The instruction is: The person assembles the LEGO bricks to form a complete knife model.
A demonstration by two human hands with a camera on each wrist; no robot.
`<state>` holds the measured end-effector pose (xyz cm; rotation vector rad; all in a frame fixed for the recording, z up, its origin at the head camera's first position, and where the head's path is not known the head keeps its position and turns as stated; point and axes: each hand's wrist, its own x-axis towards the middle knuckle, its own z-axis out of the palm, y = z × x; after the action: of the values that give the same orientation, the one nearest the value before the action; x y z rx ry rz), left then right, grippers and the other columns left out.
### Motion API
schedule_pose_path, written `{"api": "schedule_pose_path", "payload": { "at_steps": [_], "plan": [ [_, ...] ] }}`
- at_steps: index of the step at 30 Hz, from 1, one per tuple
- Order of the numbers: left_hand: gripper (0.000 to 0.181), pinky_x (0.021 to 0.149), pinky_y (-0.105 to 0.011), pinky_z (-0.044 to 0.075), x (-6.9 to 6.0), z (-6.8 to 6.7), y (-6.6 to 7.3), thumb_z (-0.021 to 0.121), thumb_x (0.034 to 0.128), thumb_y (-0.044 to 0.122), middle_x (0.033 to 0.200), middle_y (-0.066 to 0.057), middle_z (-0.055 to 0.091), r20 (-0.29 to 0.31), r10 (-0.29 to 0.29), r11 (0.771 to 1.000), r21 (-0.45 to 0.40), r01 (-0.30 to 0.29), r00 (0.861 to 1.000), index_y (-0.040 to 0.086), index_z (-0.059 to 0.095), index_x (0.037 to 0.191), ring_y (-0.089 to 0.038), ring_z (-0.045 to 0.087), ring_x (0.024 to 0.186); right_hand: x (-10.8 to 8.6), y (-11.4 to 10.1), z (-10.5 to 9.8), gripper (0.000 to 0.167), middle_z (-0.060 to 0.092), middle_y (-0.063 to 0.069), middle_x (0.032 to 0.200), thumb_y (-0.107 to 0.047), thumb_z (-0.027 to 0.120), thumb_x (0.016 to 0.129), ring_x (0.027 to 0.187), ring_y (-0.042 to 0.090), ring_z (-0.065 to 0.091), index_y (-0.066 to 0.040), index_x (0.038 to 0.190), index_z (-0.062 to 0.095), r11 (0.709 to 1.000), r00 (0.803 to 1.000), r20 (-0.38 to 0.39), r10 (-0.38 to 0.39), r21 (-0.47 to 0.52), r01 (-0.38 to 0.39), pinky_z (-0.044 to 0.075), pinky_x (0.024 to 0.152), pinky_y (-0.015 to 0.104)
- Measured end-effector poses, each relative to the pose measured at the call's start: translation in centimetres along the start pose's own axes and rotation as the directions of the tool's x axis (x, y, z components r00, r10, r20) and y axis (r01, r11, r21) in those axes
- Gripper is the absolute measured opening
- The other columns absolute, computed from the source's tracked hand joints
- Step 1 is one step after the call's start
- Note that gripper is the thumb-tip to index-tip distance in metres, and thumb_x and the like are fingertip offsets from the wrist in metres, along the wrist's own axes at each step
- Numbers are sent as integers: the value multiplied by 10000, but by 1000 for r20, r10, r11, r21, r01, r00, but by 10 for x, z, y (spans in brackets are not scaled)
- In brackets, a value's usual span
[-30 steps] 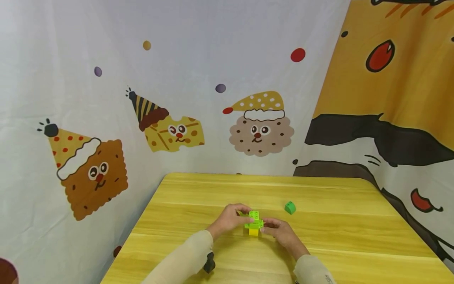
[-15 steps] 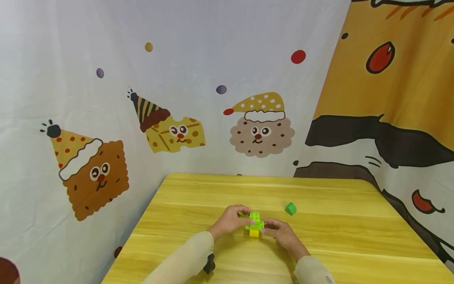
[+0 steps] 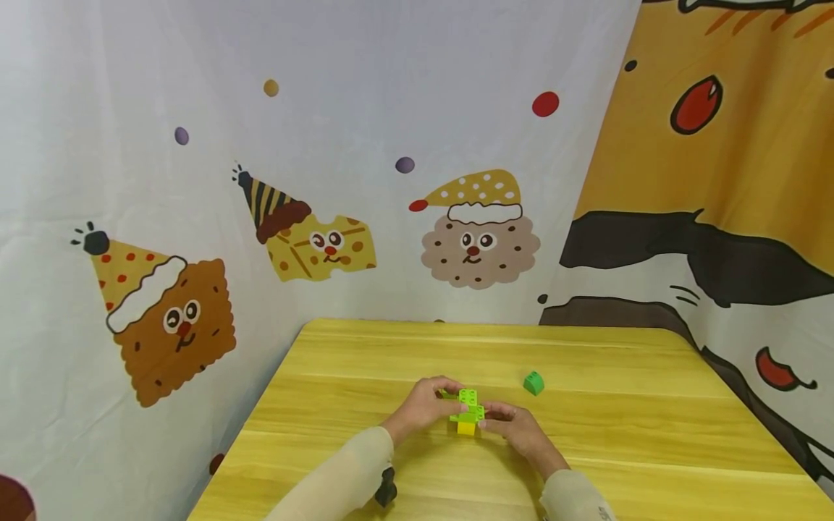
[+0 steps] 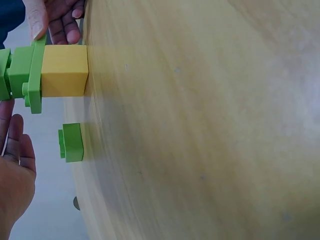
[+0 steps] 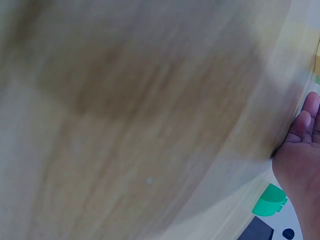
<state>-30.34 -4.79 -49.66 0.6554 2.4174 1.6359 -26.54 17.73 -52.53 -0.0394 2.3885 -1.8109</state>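
A small stack stands on the table: a yellow block point(image 3: 465, 428) at the bottom, a light-green plate point(image 4: 36, 75) wider than it above, then light-green building bricks point(image 3: 468, 396). My left hand point(image 3: 422, 407) pinches the upper green bricks from the left, its thumb on the near face. From the right, my right hand point(image 3: 520, 429) holds the end of the plate between thumb and fingers. In the left wrist view, a separate small green brick point(image 4: 73, 143) lies beside the stack; in the head view, part of a green piece point(image 3: 447, 394) shows behind my left fingers.
A darker green curved brick point(image 3: 533, 383) lies on the wooden table point(image 3: 625, 405), beyond my right hand. Behind the table hangs a white cloth point(image 3: 365, 94) printed with cartoon figures. A black device point(image 3: 386, 487) is at my left sleeve.
The view shifts very slightly. Both hands keep their places on the stack, and the loose green brick stays put.
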Motion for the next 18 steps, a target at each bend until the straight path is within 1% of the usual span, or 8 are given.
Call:
{"api": "schedule_pose_path", "payload": {
  "at_steps": [4, 9, 13, 18],
  "plan": [
    [262, 878, -370, 452, 0, -1, 2, 786, 869, 323, 1064, 100, 651, 1, 6, 1000, 13, -6, 1000, 217, 742, 1105, -304, 568, 1094, 0, 0, 1, 455, 682, 73, 1131, -243, 802, 852, 1058, 244, 610, -27, 1233, 680, 1000, 1000, -4, 4, -4, -4, 482, 926, 464],
    [275, 888, -368, 451, 0, -1, 2, 785, 869, 338, 1060, 116, 650, 1, 7, 999, 37, -7, 1000, 221, 740, 1113, -295, 574, 1096, 0, -1, 1, 441, 686, 72, 1124, -231, 813, 838, 1053, 246, 613, -42, 1218, 692, 1000, 1000, -25, 13, -8, -14, 482, 928, 473],
    [290, 887, -365, 454, 0, -1, 2, 782, 871, 345, 1062, 116, 652, 6, 12, 999, 35, -13, 1000, 215, 736, 1125, -286, 579, 1091, 1, 0, 1, 432, 685, 62, 1121, -230, 813, 838, 1051, 240, 611, -51, 1213, 697, 1000, 999, -33, 22, -9, -22, 481, 927, 473],
    [291, 861, -355, 451, -2, 0, -1, 775, 876, 354, 1063, 96, 642, 4, 2, 1000, 7, -2, 1000, 214, 728, 1128, -199, 570, 1024, 2, 2, 1, 444, 683, 61, 1123, -241, 813, 839, 1054, 239, 609, -48, 1220, 694, 1000, 1000, -24, 16, -3, -16, 480, 925, 469]
  ]
}}
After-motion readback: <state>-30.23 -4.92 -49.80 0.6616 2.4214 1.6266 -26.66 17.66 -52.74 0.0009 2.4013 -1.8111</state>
